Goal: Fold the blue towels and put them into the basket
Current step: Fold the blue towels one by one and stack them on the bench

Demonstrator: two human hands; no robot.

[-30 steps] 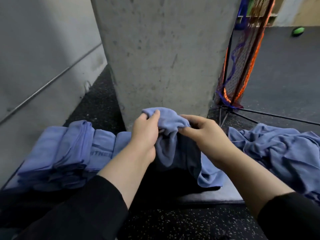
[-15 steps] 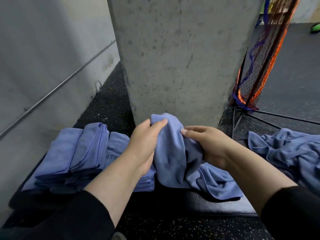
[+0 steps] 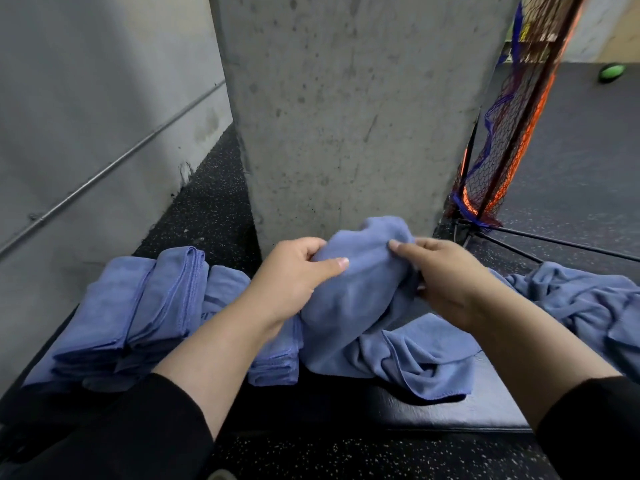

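A crumpled blue towel (image 3: 363,299) is bunched up in the middle, its lower part spilling onto the black padded bench (image 3: 467,415). My left hand (image 3: 294,275) grips its left side with the thumb across the cloth. My right hand (image 3: 446,275) pinches its right side. Several folded blue towels (image 3: 145,306) lie in a row on the left of the bench. A loose heap of unfolded blue towels (image 3: 581,303) lies at the right. No basket is in view.
A concrete pillar (image 3: 346,109) rises just behind the towel. A grey wall with a thin rail (image 3: 104,171) runs along the left. An orange and blue net on a black frame (image 3: 498,161) leans at the right. A green ball (image 3: 611,71) sits far back on the dark floor.
Both hands have shifted right and gathered the towel into a rounder bundle. My right hand slid along the cloth to its right side; more towel now lies spread on the bench.
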